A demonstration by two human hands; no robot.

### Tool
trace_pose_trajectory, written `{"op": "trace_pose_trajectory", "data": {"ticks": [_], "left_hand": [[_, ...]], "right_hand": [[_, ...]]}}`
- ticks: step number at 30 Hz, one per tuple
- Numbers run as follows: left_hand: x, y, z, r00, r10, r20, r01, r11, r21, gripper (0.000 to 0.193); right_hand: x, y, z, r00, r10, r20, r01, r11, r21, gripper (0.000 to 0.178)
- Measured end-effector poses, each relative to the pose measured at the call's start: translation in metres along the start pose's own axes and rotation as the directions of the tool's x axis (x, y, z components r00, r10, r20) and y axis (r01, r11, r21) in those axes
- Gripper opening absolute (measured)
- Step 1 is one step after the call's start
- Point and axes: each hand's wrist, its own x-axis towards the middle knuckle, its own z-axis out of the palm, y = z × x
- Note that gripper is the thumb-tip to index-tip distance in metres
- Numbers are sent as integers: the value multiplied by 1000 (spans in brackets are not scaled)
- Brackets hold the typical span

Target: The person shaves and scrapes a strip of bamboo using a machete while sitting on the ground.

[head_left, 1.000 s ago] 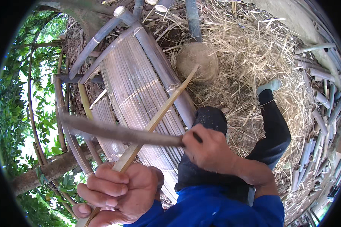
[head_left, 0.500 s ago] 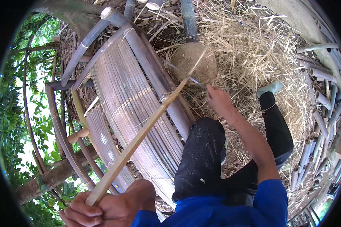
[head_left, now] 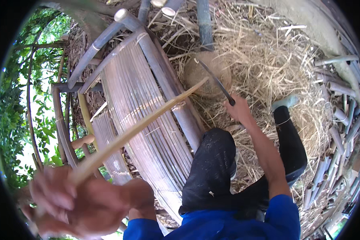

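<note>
My left hand [head_left: 78, 202], smeared by motion at the lower left, is wrapped round the thick end of a long, pale bamboo strip [head_left: 136, 131]. The strip slants up and right across a bamboo bench [head_left: 144, 120], tapering to a thin tip over a round chopping block [head_left: 210, 74]. In my right hand [head_left: 239, 109] is the dark handle of a long knife [head_left: 215, 79]. Its blade points up and left over the block, just beyond the strip's tip, and a small pale chip [head_left: 196, 61] shows at the blade's end.
Straw-like shavings [head_left: 260, 60] cover the ground round the block. A dark bamboo pole [head_left: 204, 26] reaches the block's far side. Cut bamboo pieces [head_left: 340, 136] are piled along the right. My bent knee [head_left: 218, 148] is beside the bench; leafy plants [head_left: 16, 100] stand at the left.
My left hand has moved left and toward me, drawing the strip's tip back. The knife has swung from lying across the strip to beyond its tip, its blade pointing farther away.
</note>
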Motion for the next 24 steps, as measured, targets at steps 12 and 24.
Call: {"op": "trace_pose_trajectory", "data": {"ticks": [12, 24], "left_hand": [[-52, -162, 57, 889, -352, 292, 228, 894, 386, 38], [-43, 16, 76, 808, -513, 290, 502, 857, 117, 33]], "right_hand": [[-162, -57, -164, 784, -34, -620, 145, 981, 130, 25], [-257, -66, -204, 707, -54, -705, 228, 961, 155, 35]]}}
